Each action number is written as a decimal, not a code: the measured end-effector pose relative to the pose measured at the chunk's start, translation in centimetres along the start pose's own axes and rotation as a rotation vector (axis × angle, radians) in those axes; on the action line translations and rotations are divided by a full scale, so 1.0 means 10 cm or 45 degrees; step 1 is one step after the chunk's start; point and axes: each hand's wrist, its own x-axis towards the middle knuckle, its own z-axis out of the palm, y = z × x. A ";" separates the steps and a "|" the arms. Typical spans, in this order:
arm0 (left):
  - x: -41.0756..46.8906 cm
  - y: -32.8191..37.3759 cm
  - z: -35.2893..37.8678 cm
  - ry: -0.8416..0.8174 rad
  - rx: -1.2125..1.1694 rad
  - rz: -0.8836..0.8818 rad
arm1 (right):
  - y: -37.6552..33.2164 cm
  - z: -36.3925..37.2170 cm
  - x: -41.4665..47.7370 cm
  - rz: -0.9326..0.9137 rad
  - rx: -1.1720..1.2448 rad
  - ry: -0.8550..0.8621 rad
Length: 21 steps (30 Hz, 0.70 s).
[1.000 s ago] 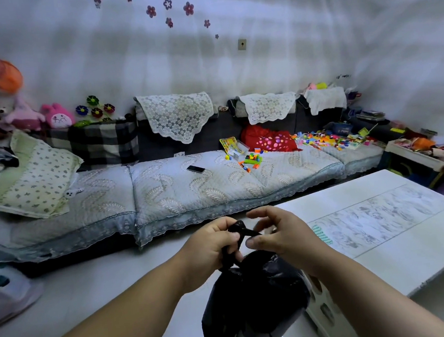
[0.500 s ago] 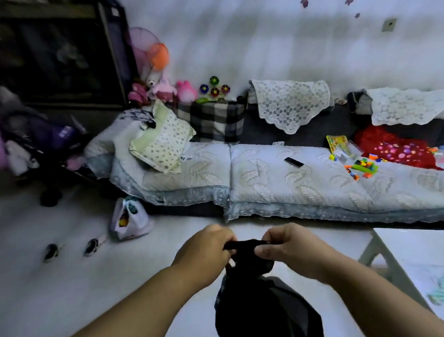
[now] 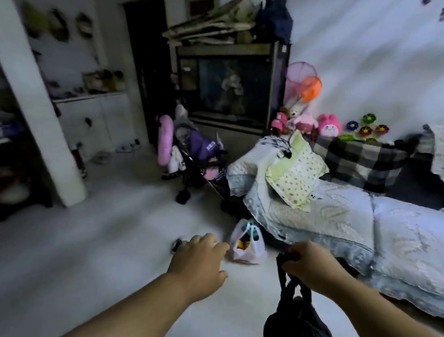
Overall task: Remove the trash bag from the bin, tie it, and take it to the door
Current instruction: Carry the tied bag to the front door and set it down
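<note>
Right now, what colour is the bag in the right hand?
Black; the bag hangs from the right hand, head view.

I am seeing the trash bag (image 3: 294, 322) hanging at the lower centre of the frame from the right grip (image 3: 309, 265), with the left grip (image 3: 199, 263) to its left, apart from it. A small bag (image 3: 247, 246) is sitting on the floor (image 3: 90, 258) just above them, beside the sofa (image 3: 366, 223) filling the right. A stroller (image 3: 193, 157) is standing at centre, below a cabinet (image 3: 235, 87).

Right hand (image 3: 309, 265) fisted on black trash bag (image 3: 294, 322) neck, bag hanging; left hand (image 3: 199, 263) free, fingers loose, over floor (image 3: 90, 258); sofa (image 3: 352, 224) right.
</note>
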 end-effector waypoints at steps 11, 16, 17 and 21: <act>0.39 -2.17 0.12 -0.158 -0.501 -0.625 | -1.63 1.03 1.96 -0.274 -0.113 -0.213; 0.94 -3.19 0.31 -0.209 -0.560 -0.836 | -2.27 1.52 3.07 -0.393 -0.141 -0.365; 1.06 -3.37 0.32 -0.221 -0.569 -0.869 | -2.39 1.60 3.28 -0.414 -0.156 -0.392; 1.55 -4.17 0.38 -0.254 -0.716 -1.005 | -2.94 1.84 4.21 -0.457 -0.179 -0.536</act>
